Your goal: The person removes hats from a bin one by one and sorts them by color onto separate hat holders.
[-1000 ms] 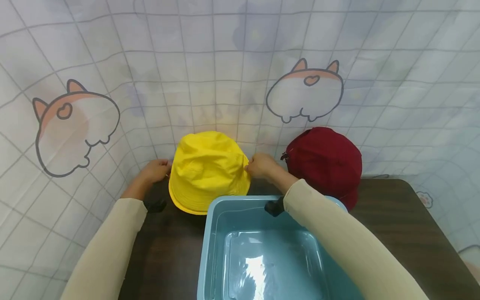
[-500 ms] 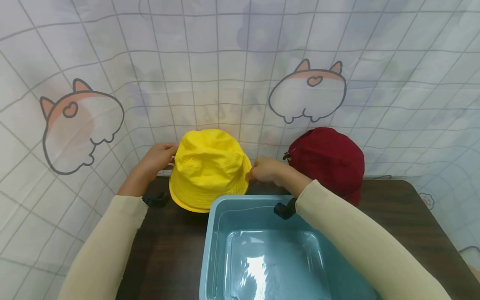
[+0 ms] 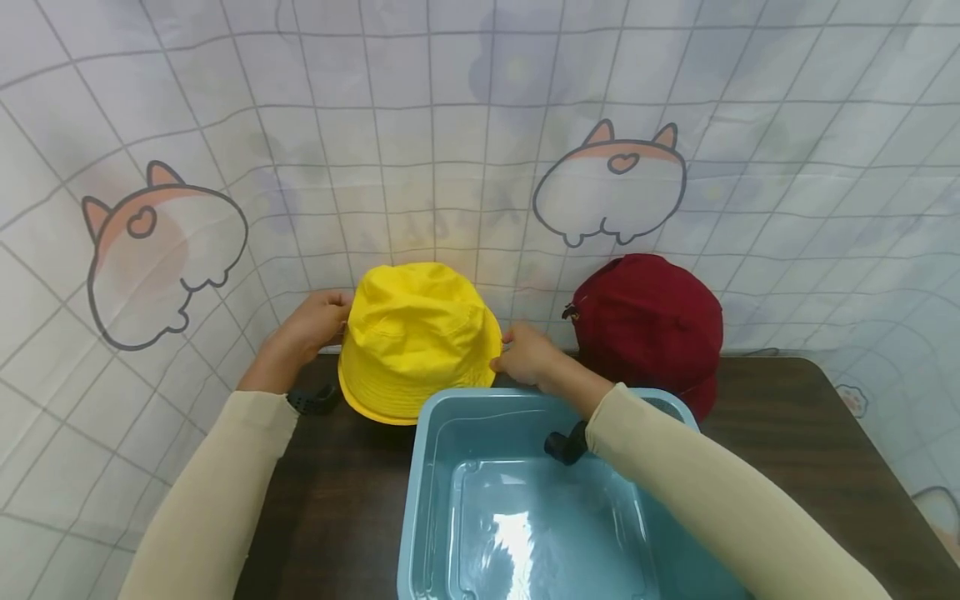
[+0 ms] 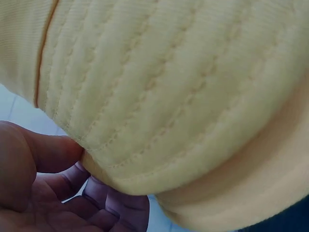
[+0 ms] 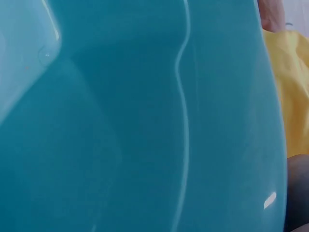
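Observation:
A yellow bucket hat (image 3: 420, 333) sits crown up on the dark table behind the tub, its stitched brim facing forward. At its left side my left hand (image 3: 315, 321) pinches the brim; in the left wrist view the thumb of that hand (image 4: 58, 154) lies on the brim edge, with fingers behind the cloth (image 4: 169, 96). My right hand (image 3: 532, 358) holds the brim's right edge between thumb and fingers. In the right wrist view the tub wall hides most of this grip, leaving a strip of yellow hat (image 5: 292, 87).
A blue plastic tub (image 3: 427, 492) stands in front of the hat, with my right forearm crossing over it. A dark red baseball cap (image 3: 648, 325) sits to the right, behind the tub. Grid-patterned cloth (image 3: 450, 125) hangs behind the dark brown table (image 3: 780, 433).
My left hand has moved slightly up along the hat's left side. The right hand shifted a little right and down at the brim. The hat has barely moved.

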`<state>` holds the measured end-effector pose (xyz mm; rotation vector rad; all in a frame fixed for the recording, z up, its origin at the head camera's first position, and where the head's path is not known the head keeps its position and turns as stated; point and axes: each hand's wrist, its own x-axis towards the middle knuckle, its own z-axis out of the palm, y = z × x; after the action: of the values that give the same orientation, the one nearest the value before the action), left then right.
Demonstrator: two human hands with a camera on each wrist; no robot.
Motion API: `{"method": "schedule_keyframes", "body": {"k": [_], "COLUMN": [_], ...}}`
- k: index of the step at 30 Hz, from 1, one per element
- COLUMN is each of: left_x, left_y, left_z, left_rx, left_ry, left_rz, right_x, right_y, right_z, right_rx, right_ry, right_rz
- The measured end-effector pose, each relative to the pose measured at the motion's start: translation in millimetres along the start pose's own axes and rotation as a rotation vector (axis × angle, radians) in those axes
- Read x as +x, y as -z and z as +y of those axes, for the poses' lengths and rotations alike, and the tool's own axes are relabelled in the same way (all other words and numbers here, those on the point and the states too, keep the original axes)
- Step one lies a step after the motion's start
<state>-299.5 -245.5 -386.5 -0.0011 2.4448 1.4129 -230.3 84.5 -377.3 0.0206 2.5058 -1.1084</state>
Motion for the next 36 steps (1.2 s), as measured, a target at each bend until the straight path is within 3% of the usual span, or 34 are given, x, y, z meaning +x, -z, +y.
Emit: {"method": "schedule_keyframes", "body": {"k": [3, 10, 15, 19, 23, 28, 31, 36], "left_x": [1.1, 7.4, 5.9, 1.3, -7.3, -37.1, -59.0, -83.0], "left_y": [-0.9, -5.3, -9.5, -12.4, -15.0, -14.1, -15.4, -24.9], "left_z": [-2.7, -10.4, -11.8, -12.1, -15.7, -24.2, -29.8, -37.6], "left_rx": [-0.028, -0.036, 0.011, 0.033, 0.050, 0.069, -0.027, -0.342], "left_ry": [-0.003, 0.041, 0.059, 0.051, 0.068, 0.071, 0.065, 0.080], "left_rz": [-0.007, 0.013, 0.037, 0.075, 0.123, 0.114, 0.057, -0.046], "right_x": [2.1, 6.5, 8.4, 8.1, 8.5, 13.4, 19.2, 39.2], "right_y": [-5, -13, -15, -13, -7, 15, 32, 53], "right_z": [2, 2, 1, -1, -3, -13, -26, -47], "right_rx": [-0.055, -0.221, -0.253, -0.219, -0.170, -0.265, -0.300, -0.208], "right_ry": [0.052, 0.162, 0.158, 0.123, 0.113, 0.151, 0.127, 0.016], "right_rz": [0.040, 0.030, 0.030, 0.009, -0.024, -0.072, -0.082, -0.087]}}
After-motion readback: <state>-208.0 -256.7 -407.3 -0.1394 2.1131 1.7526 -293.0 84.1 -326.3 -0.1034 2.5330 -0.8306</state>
